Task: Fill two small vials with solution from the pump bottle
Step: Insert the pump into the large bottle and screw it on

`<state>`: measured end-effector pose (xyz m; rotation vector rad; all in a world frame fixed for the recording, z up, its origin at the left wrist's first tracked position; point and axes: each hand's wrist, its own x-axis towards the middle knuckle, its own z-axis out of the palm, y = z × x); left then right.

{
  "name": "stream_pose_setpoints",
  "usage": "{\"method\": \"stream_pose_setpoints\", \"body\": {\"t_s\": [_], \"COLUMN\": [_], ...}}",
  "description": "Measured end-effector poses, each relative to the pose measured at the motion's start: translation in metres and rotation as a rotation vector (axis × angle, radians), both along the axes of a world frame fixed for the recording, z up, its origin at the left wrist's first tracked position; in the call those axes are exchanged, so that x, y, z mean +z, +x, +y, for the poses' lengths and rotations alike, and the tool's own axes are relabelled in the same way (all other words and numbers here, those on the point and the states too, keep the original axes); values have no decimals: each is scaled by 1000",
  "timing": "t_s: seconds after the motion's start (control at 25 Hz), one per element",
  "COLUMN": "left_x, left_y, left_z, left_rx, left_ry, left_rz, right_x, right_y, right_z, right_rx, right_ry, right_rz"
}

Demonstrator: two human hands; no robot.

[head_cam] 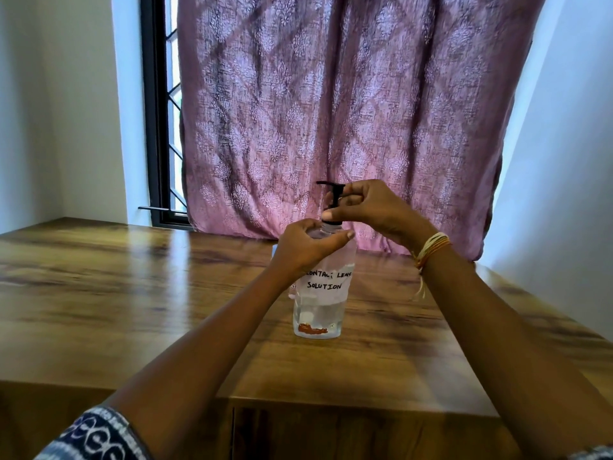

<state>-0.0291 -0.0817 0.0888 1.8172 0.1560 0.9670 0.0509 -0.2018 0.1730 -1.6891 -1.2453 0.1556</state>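
A clear pump bottle [320, 313] stands upright on the wooden table [132, 293], with a white label reading "contact lens solution" and a little liquid low inside. My left hand [306, 245] wraps around the bottle's shoulder. My right hand [368, 209] pinches the black pump head [333, 190] and its collar at the top; the nozzle points left. No vial is clearly visible; small pale shapes behind the bottle are hidden by it and by my left wrist.
A pink patterned curtain [348, 121] hangs right behind the table and touches its back edge. A dark window frame [156, 127] stands at the back left. White walls close in on both sides. The table's front edge [331, 405] runs below my arms.
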Motion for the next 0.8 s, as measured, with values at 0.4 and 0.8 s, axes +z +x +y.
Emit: {"method": "stream_pose_setpoints", "body": {"t_s": [0.4,0.8], "left_x": [1,1], "left_y": [-2,-4], "left_z": [-2,-7], "left_rx": [20,2], "left_ry": [6,-30], "left_rz": [7,-23], "right_x": [2,-11], "right_y": [1,2], "right_z": [-8,-3], "right_rx": [71,91], "right_ry": [-19,19], "right_rz": [127,205]}}
